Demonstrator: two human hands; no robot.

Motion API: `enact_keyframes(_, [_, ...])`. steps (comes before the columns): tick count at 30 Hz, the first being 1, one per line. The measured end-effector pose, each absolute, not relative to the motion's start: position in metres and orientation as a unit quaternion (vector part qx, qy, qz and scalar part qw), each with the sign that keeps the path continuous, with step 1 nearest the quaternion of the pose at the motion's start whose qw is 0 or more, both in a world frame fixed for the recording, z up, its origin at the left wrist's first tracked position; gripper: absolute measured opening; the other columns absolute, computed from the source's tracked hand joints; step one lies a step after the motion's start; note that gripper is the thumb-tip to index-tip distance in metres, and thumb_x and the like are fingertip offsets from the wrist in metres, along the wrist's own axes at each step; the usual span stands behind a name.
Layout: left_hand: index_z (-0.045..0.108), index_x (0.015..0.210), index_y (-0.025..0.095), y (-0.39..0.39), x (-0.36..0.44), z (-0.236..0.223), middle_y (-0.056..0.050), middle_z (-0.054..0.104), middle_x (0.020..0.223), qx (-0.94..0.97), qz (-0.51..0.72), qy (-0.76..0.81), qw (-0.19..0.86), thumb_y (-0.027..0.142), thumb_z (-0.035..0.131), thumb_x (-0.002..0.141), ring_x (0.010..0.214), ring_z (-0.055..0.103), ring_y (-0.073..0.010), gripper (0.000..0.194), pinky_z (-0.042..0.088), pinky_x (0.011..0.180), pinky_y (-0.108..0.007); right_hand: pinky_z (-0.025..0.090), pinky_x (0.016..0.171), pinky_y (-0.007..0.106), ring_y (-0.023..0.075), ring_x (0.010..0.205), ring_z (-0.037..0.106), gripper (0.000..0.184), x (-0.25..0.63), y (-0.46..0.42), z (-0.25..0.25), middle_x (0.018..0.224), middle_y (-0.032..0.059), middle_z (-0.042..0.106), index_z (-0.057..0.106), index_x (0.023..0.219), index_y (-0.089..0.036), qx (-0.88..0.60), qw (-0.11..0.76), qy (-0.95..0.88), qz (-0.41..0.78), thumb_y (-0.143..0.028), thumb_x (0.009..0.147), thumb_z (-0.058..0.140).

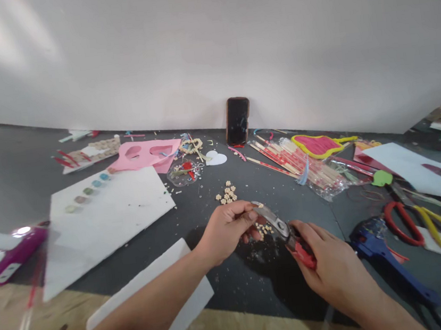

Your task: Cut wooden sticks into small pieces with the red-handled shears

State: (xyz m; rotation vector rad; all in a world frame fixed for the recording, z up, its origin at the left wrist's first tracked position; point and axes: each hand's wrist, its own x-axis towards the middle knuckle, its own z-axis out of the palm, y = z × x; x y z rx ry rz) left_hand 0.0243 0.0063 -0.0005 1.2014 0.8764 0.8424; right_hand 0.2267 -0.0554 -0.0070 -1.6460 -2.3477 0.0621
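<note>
My right hand (331, 266) grips a red-handled utility knife (287, 233), its metal blade end pointing up and left. My left hand (228, 230) is pinched at the blade's tip, fingers closed on something small that I cannot make out. Both hands hover over a dark grey mat (259, 283) speckled with pale crumbs. Small pale cut bits (264, 229) lie right under the blade, and a cluster of similar pale pieces (227, 193) lies a little farther back.
A white sheet with paint dots (106, 216) lies to the left, another white sheet (168, 294) under my left forearm. A blue tool (380, 252), red and yellow scissors (424, 225), bagged sticks (296, 163), pink foam (149, 155) and a phone (237, 120) against the wall surround the work spot.
</note>
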Motion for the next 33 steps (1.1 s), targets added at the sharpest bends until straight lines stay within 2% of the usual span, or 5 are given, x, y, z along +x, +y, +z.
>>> enact_keyframes(7, [0.058,0.084,0.014,0.0052,0.0274,-0.0047,-0.001,0.061,0.073,0.512,0.410,0.375,0.655,0.030,0.061,0.076,0.054,0.058,-0.0090,0.019,0.046,0.053,-0.020,0.048,0.074,0.035,0.0225,0.086,0.058,0.038,0.2248,-0.0526,-0.0085,0.098,0.0104,0.060,0.044,0.114,-0.017,-0.579,0.141,-0.803,0.021,-0.020,0.076,0.044])
enact_keyframes(12, [0.059,0.074,0.013,0.0069,0.0283,-0.0071,0.001,0.057,0.058,0.493,0.420,0.398,0.649,0.024,0.061,0.074,0.054,0.058,-0.0111,0.011,0.050,0.055,-0.023,0.047,0.079,0.036,0.0233,0.093,0.055,0.044,0.2255,-0.0514,-0.0117,0.104,0.0103,0.057,0.040,0.120,-0.017,-0.580,0.130,-0.804,0.009,-0.022,0.077,0.046])
enact_keyframes(17, [0.063,0.073,0.013,0.0075,0.0291,-0.0081,0.000,0.061,0.060,0.480,0.422,0.401,0.657,0.024,0.060,0.074,0.055,0.060,-0.0122,0.011,0.051,0.056,-0.024,0.045,0.083,0.040,0.0251,0.099,0.052,0.052,0.2253,-0.0509,-0.0126,0.110,0.0111,0.055,0.034,0.128,-0.017,-0.582,0.123,-0.803,0.020,-0.024,0.078,0.047])
enact_keyframes(26, [0.065,0.073,0.013,0.0067,0.0277,-0.0063,0.000,0.061,0.061,0.476,0.418,0.399,0.663,0.029,0.064,0.072,0.054,0.059,-0.0116,0.016,0.052,0.055,-0.023,0.046,0.082,0.038,0.0234,0.095,0.054,0.048,0.2258,-0.0505,-0.0134,0.107,0.0120,0.056,0.038,0.124,-0.016,-0.565,0.144,-0.810,0.055,-0.022,0.077,0.046])
enact_keyframes(33, [0.062,0.072,0.013,0.0037,0.0282,-0.0052,0.000,0.059,0.056,0.463,0.408,0.401,0.677,0.038,0.066,0.070,0.052,0.060,-0.0122,0.025,0.052,0.053,-0.024,0.049,0.074,0.035,0.0227,0.085,0.059,0.039,0.2256,-0.0553,-0.0104,0.099,0.0113,0.060,0.046,0.114,-0.016,-0.577,0.136,-0.805,0.019,-0.020,0.075,0.045])
